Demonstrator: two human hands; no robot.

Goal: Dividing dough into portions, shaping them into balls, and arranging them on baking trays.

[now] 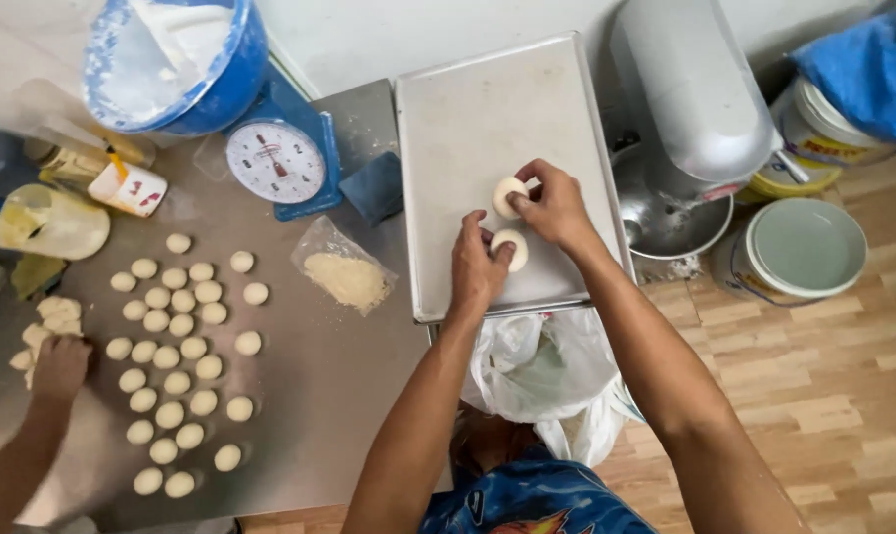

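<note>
A single head-worn camera is looking almost straight down from above the person's own forearms, facing away from the body across the grey metal desk [319,396] toward the pale wall. It is sitting close enough that the flat rectangular metal baking tray [468,129] is filling the centre, with wooden plank floor [824,376] showing at right.

We see a matt, dull metal baking tray [468,129] on a brushed steel table [319,376]. Soft, floury dough balls [171,346] look smooth. To the right, a glossy steel mixer bowl [671,213] stands over pale wood-grain flooring [824,376]. A crinkled plastic bag [542,371] lies near.
</note>
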